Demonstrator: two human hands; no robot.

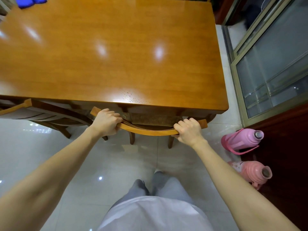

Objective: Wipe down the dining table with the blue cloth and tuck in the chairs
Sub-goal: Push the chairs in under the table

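One dining table (108,55) was present. Two chairs were counted at its near edge: the near chair (148,132) and the left chair (41,112). One blue cloth (30,1) was counted, far left. Two pink flasks were counted at the right: the far flask (241,140) and the near flask (253,172). Two hands were counted: the left hand (106,121) and the right hand (189,130).

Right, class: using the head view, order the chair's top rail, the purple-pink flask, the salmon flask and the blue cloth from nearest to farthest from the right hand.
1. chair's top rail: gripped by the right hand.
2. purple-pink flask: on the floor, to the right.
3. salmon flask: floor, nearer the person.
4. blue cloth: far left corner of the table.
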